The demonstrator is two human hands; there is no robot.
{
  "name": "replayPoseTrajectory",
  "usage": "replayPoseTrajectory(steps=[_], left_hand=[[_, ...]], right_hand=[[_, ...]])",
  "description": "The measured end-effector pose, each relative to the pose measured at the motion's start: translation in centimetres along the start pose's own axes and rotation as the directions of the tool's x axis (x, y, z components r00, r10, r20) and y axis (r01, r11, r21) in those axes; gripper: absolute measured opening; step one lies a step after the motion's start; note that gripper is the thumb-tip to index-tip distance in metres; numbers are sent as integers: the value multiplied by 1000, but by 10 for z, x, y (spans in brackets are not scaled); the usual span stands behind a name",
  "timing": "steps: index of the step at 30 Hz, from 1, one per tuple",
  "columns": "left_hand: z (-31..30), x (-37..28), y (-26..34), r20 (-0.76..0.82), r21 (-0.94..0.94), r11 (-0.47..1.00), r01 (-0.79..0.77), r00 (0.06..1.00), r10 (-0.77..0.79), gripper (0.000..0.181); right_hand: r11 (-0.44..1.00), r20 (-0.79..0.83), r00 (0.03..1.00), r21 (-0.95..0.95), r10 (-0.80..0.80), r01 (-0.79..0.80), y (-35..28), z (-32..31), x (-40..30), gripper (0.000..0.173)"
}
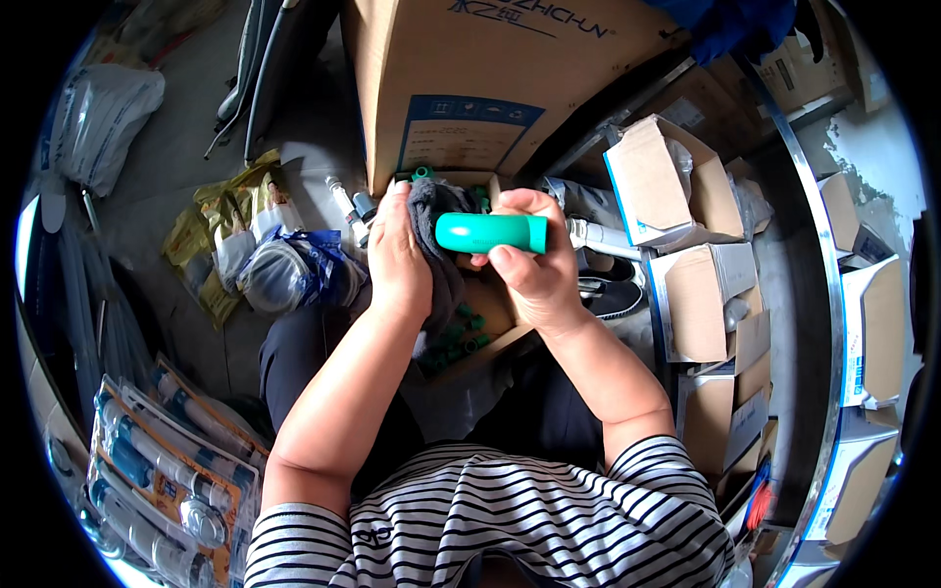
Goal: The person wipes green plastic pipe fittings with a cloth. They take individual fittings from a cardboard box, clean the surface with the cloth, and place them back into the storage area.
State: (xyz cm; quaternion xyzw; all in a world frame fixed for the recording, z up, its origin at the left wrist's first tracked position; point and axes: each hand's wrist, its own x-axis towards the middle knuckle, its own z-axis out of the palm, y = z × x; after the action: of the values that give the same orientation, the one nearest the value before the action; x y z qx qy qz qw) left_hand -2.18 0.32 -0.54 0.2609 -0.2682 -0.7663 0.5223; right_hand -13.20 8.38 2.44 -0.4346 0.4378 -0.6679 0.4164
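A green plastic pipe elbow (489, 233) is held in my right hand (540, 257), its thumb along the near side and its fingers round the far side. My left hand (401, 253) holds a dark grey cloth (434, 257), which hangs down and touches the rounded end of the elbow. Below both hands stands an open cardboard box (500, 342) between my knees. Small green pipe fittings (474, 342) lie inside it, partly covered by the cloth and my hands.
A tall cardboard carton (470, 81) stands just beyond the box. Open cardboard boxes (680, 305) line a shelf on the right. On the left floor lie a plastic-wrapped roll (276, 275) and a yellow bag (198, 235). Blister-packed plumbing parts (169, 478) are near my left side.
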Motion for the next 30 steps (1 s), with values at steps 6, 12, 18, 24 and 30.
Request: replayPoseTrajectory(steps=[6, 12, 18, 24, 30], left_hand=[[0, 10, 2, -13, -194, 973, 123, 992, -128, 31], [-8, 20, 13, -108, 295, 867, -403, 887, 449, 36], [15, -26, 11, 757, 450, 250, -857, 515, 403, 32], [5, -5, 6, 354, 489, 721, -491, 867, 350, 24], [-1, 14, 11, 39, 247, 966, 73, 996, -85, 25]], right_hand=[[956, -57, 986, 259, 160, -140, 0, 7, -3, 46], [975, -12, 998, -217, -57, 53, -3, -3, 5, 36], [669, 146, 976, -711, -161, 216, 22, -16, 0, 47], [676, 183, 963, -687, -196, 268, 3, 2, 1, 28], [742, 395, 881, -502, -260, 444, -22, -2, 6, 38]])
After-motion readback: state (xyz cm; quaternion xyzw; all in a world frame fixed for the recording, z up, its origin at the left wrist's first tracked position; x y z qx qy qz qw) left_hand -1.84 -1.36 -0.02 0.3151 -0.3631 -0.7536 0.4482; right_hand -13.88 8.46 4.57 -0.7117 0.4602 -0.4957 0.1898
